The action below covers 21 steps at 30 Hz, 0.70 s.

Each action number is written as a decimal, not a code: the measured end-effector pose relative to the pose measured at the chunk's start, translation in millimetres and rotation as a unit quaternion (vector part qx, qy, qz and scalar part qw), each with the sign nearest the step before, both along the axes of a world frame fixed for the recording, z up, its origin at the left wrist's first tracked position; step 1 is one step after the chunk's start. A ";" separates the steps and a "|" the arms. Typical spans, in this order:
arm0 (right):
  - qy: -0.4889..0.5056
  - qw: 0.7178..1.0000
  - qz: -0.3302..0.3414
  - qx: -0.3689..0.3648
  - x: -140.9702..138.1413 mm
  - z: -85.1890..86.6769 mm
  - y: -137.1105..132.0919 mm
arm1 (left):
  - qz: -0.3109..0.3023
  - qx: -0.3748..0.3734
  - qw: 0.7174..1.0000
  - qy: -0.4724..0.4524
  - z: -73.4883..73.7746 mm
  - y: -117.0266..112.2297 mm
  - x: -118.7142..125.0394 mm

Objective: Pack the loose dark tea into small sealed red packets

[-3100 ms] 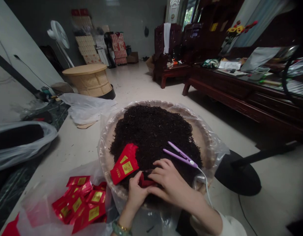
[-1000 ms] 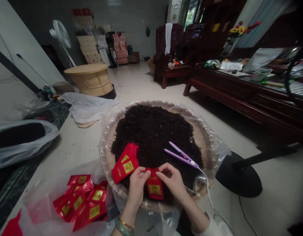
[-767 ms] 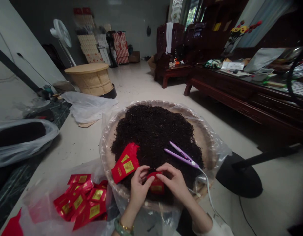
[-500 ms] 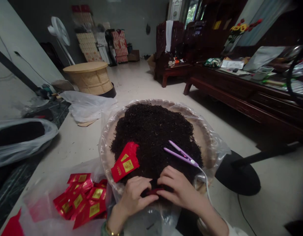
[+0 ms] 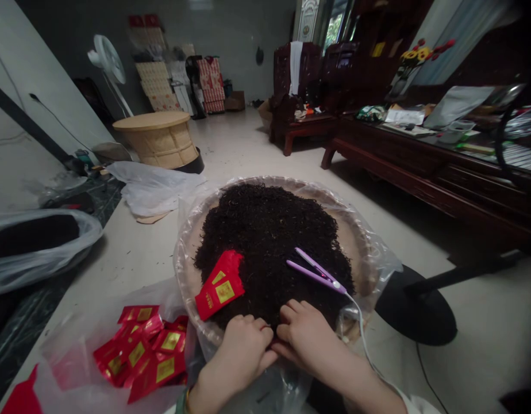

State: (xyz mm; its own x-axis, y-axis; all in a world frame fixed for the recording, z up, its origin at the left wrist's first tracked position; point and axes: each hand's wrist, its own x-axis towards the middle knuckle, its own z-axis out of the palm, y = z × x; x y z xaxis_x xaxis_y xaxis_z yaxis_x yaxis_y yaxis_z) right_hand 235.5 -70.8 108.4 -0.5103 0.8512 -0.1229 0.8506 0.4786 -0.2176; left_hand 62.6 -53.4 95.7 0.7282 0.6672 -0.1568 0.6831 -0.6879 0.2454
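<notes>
My left hand (image 5: 243,345) and my right hand (image 5: 304,336) meet at the near edge of the tray, both with curled fingers. They pinch a red packet, of which only a sliver shows between the fingers. In front of them dark loose tea leaves (image 5: 269,230) are heaped in a round woven tray (image 5: 360,224) lined with clear plastic. A torn-edged red packet (image 5: 220,287) with gold labels lies on the leaves, left of my hands. To the right rests a slim purple hair straightener (image 5: 319,273), its arms apart and its white cord trailing down.
Several filled red packets (image 5: 140,351) lie on a plastic bag at the lower left. Further left is a plastic-lined container (image 5: 37,230) of dark leaves. A black stand base (image 5: 416,307) is on the floor at right, near a low wooden table (image 5: 420,172). A round drum-like table (image 5: 156,138) stands behind.
My hands have closed in on each other and their fingers have curled tighter, so the red packet between them is now mostly hidden. The view has shifted slightly.
</notes>
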 end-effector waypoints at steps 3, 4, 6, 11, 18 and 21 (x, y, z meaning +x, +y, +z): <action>0.003 1.000 -0.011 0.012 3.9 -2.3 -1.0 | -0.004 0.008 0.999 -0.048 -1.8 -0.2 -4.2; 0.013 1.000 -0.015 0.019 5.9 -3.0 -1.4 | -0.003 0.011 0.997 -0.070 -2.9 0.2 -6.6; 0.044 0.998 -0.020 0.029 9.7 -4.8 -2.4 | 0.009 0.012 0.994 -0.110 -6.3 1.1 -11.1; 0.087 0.996 -0.025 -0.014 13.5 -6.1 -2.3 | 0.059 -0.025 0.978 -0.197 -23.2 1.2 -14.3; 0.158 0.985 -0.054 -0.036 20.3 -0.8 0.6 | 0.169 -0.085 0.907 -0.376 -39.0 -1.4 -9.4; 0.333 0.934 -0.128 -0.031 23.6 -21.4 0.8 | 0.205 -0.090 0.883 -0.412 -42.6 0.6 -4.9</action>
State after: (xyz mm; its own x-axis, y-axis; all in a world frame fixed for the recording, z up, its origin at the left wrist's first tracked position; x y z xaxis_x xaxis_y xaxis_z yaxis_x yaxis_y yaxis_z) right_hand 259.1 -70.0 86.9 -0.2725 0.9574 0.0951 0.6019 0.2468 -0.7595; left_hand 57.7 -52.7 53.1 0.3476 0.9194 0.1842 0.4034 -0.3240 0.8557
